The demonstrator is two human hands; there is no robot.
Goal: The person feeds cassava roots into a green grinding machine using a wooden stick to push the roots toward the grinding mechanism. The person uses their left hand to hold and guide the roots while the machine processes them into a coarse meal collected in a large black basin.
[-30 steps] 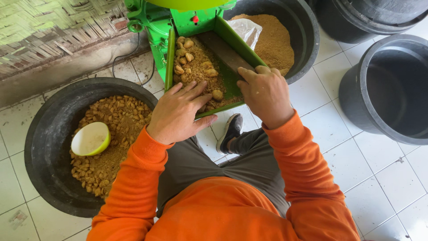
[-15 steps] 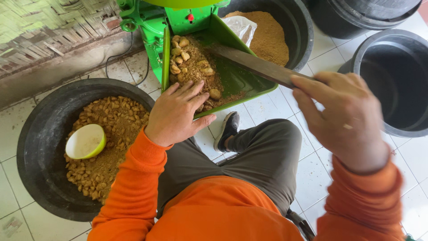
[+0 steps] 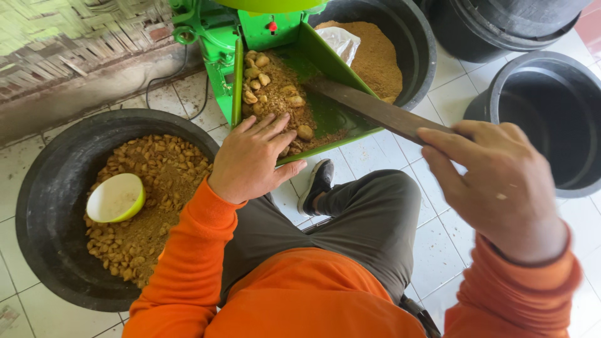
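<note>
— What's different from a moment ago?

— The right hand (image 3: 501,188) has come back from the green tray (image 3: 338,119) toward the body and lifted. A second ago it sat at the tray's lower edge beside the left one; now it is raised near the camera, fingers closed around one end of a long flat brown stick (image 3: 375,109), whose far end reaches into the tray.

— And the other hand?

— The left hand (image 3: 253,159) has hardly moved. It lies flat and open, fingers spread, on the tray's lower edge, touching the crumbly brown pieces (image 3: 275,87) piled there. It grips nothing.

— So what does that tell you?

— My reading is that the stick has been drawn back along the tray while the left hand keeps the heap in place. The heap looks much as it did before.

— Count things for me.

— Two hands, well apart. One stick. One green machine (image 3: 219,31) with its one tray. Four black tubs in view: one at the left (image 3: 44,206) holding brown lumps and crumbs, one behind the tray (image 3: 419,50) holding fine brown powder and a bit of clear plastic, one at the right (image 3: 544,119) showing only its dark inside, and one at the top right (image 3: 501,25), cut off by the frame. One pale green bowl (image 3: 116,197) lies on the lumps in the left tub. One dark shoe (image 3: 316,184) shows on the tiled floor (image 3: 451,244). The pieces in the tray are too many to count.
</note>
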